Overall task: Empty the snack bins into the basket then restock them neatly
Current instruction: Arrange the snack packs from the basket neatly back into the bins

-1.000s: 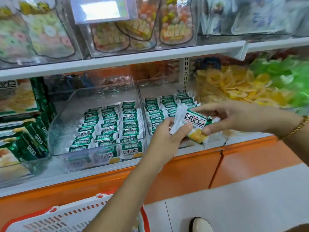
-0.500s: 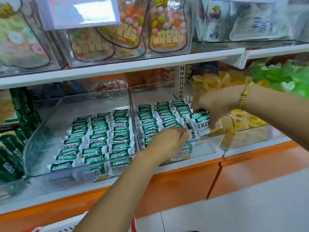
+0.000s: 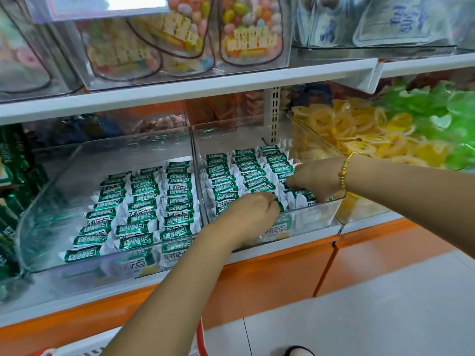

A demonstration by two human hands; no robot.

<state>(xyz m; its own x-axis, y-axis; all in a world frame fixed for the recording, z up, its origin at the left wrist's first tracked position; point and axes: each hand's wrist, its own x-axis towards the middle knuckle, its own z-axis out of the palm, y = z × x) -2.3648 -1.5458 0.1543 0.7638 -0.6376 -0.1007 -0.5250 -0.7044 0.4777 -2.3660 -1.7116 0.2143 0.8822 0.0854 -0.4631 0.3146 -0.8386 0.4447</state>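
The snack packets [image 3: 246, 173] stand in three tidy rows inside the right bin [image 3: 321, 214], overlapping like tiles. In their foil they look light, soft and a little slippery. I judge it best to pinch one gently across its body, so that the neighbours do not topple.

The left hand [image 3: 253, 209] curls its fingers round the front packet of the middle row. At its 2 o'clock, the right hand [image 3: 316, 179] dips bent fingers into the right row. The tips are hidden, so I cannot tell if it holds one.

The left bin [image 3: 38, 214], at 9 o'clock, is filled. The basket [image 3: 201, 340] shows at 7 o'clock.
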